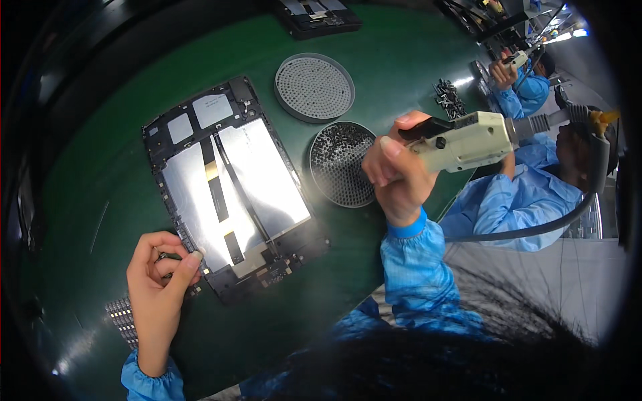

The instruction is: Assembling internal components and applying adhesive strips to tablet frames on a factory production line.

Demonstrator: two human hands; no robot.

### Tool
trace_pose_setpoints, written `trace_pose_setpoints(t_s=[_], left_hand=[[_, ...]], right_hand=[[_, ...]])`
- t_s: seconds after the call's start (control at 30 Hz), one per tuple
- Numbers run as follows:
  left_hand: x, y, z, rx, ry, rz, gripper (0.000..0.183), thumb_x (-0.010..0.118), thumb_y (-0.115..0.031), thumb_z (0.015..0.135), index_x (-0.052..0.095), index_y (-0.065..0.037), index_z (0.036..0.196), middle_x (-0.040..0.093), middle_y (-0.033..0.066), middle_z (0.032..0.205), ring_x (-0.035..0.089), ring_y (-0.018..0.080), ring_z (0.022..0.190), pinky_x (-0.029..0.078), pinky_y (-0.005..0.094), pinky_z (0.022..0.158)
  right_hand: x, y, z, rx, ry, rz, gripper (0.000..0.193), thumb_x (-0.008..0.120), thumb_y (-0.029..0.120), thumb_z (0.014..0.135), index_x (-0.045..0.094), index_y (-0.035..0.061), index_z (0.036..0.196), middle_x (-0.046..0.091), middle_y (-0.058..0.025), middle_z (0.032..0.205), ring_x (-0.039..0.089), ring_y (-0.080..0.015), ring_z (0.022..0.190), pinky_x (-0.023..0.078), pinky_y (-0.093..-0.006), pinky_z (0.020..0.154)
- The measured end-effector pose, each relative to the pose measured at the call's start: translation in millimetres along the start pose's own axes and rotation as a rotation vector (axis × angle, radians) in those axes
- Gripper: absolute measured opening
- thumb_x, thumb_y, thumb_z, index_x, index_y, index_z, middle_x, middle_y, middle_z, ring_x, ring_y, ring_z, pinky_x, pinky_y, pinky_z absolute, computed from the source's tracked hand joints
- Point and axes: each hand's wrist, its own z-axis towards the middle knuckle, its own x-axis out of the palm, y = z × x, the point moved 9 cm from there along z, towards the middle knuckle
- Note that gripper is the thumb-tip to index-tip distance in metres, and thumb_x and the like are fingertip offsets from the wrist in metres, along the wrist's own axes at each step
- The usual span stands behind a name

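Observation:
An opened tablet (264, 167) with silver plates and a black frame lies tilted on the green table. At its lower left edge, my left hand (160, 271) is closed, thumb and curled fingers on the frame's rim. Whether a small part is also between those fingers cannot be made out. My right hand (404, 167) is wrapped round a cream powered screwdriver (468, 144) with a black lever. The hand hides the tool's tip. Just left of this hand sits a round perforated tray (341, 170) holding many small dark screws.
A second round perforated tray (314, 87) in grey stands farther back. Dark small parts (449, 100) lie heaped at right. A strip of small parts (122, 321) rests by my left wrist. Another device (317, 17) is at the back. The hose (535, 230) loops past co-workers in blue (501, 200).

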Motion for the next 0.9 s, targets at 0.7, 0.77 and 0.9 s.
trace_pose_setpoints(t_s=[0.7,0.77,0.9], left_hand=[[0,-14,-20,0.145,0.178,0.090,0.036,0.075,-0.023,0.085,0.057,0.001,0.105,0.064,0.0061,0.087,0.067,0.0116,0.077,0.051,0.0251,0.062],[0,-21,-13,0.167,0.191,0.042,0.037,0.075,-0.023,0.085,0.056,0.001,0.106,0.064,0.0065,0.087,0.067,0.0121,0.076,0.051,0.0247,0.061],[-3,-8,-12,0.201,0.186,-0.110,0.034,0.075,-0.019,0.085,0.055,0.002,0.102,0.065,0.0087,0.084,0.067,0.0133,0.068,0.051,0.0242,0.057]], right_hand=[[58,60,-26,-0.104,0.058,0.218,0.030,0.059,0.007,0.086,0.045,0.0071,0.112,0.044,-0.0001,0.064,0.040,-0.0083,0.046,0.032,-0.0241,0.040],[99,48,-39,0.021,0.127,0.259,0.030,0.060,0.012,0.087,0.042,0.0061,0.110,0.039,0.0006,0.060,0.036,-0.0078,0.043,0.031,-0.0249,0.038],[188,27,-73,0.143,0.326,0.340,0.027,0.056,0.000,0.088,0.044,0.0057,0.112,0.038,0.0004,0.057,0.037,-0.0098,0.041,0.030,-0.0267,0.036]])
